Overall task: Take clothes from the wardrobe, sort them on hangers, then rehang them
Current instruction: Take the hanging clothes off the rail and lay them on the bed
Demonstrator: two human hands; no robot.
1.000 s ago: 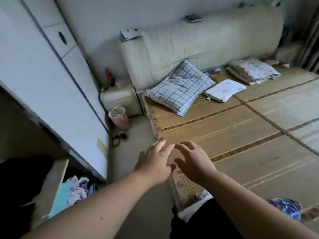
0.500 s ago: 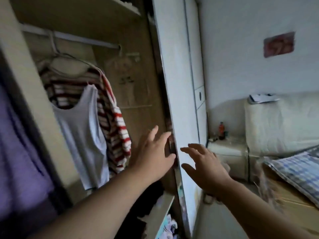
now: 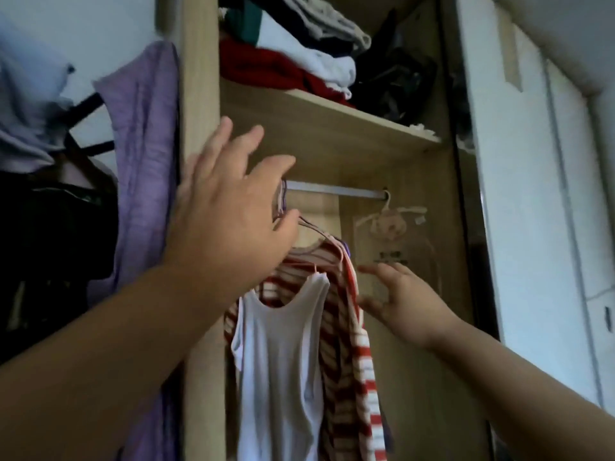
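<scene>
The left hand, fingers spread, hides the left end of the rail, while the blurred right hand, also spread, hovers beside the striped top, contact unclear.

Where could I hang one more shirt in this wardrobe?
The rail is bare between the hanger hooks by the left hand and the see-through cover at its right end. Below, a gap runs beside the striped top, where the right hand reaches. The top shelf is crowded with piled clothes.
</scene>
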